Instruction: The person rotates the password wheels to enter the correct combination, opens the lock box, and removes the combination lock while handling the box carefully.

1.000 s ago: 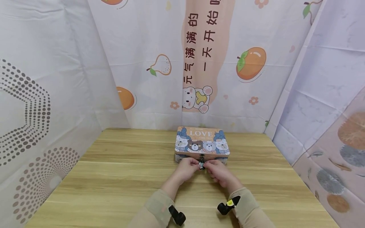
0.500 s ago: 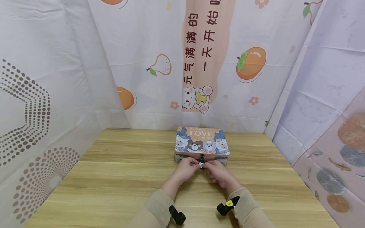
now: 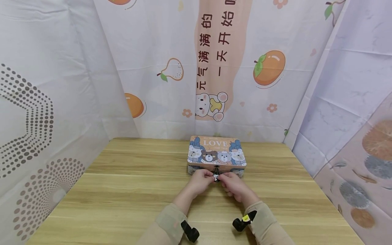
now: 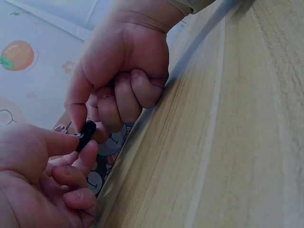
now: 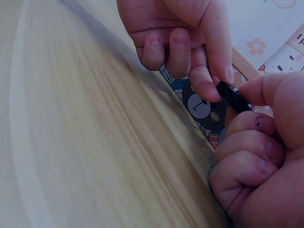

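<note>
A tin box [image 3: 216,151] printed with bears and the word LOVE sits with its lid down at the back of the table. At its front clasp [image 3: 216,167] hangs a small black padlock [image 3: 216,177] with a whitish patch on its face. My left hand [image 3: 199,182] pinches the padlock from the left between thumb and index finger, its other fingers loosely bent in the left wrist view. From the right, my right hand [image 3: 235,186] pinches the padlock too, the remaining fingers curled in the right wrist view. Fingertips cover much of the padlock [image 5: 233,96].
The wooden table [image 3: 137,190] stretches in front of and on both sides of the box. A printed curtain [image 3: 153,102] hangs just behind its back edge. Each sleeve carries a black wrist camera [image 3: 190,232].
Both hands stay at the padlock, almost still. The padlock's visible face looks slightly different between the fingers. The box has not moved.
</note>
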`<action>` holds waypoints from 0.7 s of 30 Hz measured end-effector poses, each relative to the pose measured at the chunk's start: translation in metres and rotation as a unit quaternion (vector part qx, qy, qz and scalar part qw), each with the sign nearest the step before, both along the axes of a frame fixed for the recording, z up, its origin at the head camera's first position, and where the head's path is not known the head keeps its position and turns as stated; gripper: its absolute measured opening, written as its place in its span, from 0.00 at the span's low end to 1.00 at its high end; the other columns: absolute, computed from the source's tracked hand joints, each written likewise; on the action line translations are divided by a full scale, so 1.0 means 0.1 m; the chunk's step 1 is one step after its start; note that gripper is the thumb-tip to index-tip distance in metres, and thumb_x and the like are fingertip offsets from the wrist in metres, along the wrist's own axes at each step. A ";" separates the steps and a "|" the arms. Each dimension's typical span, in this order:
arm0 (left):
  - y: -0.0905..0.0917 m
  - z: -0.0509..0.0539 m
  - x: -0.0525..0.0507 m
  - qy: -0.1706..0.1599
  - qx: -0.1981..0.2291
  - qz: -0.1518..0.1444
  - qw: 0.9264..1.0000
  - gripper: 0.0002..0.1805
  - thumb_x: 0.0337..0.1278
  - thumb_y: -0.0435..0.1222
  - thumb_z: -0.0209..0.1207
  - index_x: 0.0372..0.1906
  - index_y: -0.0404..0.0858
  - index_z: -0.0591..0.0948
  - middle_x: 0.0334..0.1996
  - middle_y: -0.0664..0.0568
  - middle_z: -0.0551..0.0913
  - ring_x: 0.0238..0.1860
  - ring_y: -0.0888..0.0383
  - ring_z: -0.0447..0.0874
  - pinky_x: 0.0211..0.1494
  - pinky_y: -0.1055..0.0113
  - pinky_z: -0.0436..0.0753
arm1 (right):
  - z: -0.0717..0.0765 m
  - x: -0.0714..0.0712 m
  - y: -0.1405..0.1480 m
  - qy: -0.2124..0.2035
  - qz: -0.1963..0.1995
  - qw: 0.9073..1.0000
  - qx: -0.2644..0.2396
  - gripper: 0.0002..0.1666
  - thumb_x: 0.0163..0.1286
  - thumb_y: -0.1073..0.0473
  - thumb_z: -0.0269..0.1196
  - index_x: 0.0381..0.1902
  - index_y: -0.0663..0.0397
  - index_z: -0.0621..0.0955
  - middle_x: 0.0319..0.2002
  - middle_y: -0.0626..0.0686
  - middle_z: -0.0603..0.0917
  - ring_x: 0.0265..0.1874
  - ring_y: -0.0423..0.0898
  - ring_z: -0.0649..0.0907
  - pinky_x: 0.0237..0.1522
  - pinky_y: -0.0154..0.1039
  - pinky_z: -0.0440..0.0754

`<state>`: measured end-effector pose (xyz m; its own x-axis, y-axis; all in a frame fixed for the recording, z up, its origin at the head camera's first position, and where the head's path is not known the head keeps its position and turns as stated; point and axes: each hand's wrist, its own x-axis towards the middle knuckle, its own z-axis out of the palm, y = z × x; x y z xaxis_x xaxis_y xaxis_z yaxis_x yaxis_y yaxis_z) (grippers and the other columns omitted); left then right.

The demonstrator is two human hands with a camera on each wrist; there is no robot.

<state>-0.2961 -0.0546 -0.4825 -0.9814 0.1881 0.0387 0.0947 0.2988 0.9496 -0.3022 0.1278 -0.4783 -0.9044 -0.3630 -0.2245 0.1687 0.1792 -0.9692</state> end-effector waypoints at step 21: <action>-0.02 0.02 0.01 0.011 -0.004 -0.003 1.000 0.07 0.64 0.30 0.61 0.41 0.30 0.83 0.31 0.51 0.86 0.32 0.59 0.79 0.37 0.66 0.77 | 0.09 -0.07 0.18 -0.023 -0.023 0.999 -0.014 0.21 0.73 0.55 0.59 0.22 0.55 0.67 0.15 0.45 0.60 0.12 0.40 0.58 0.14 0.33 0.56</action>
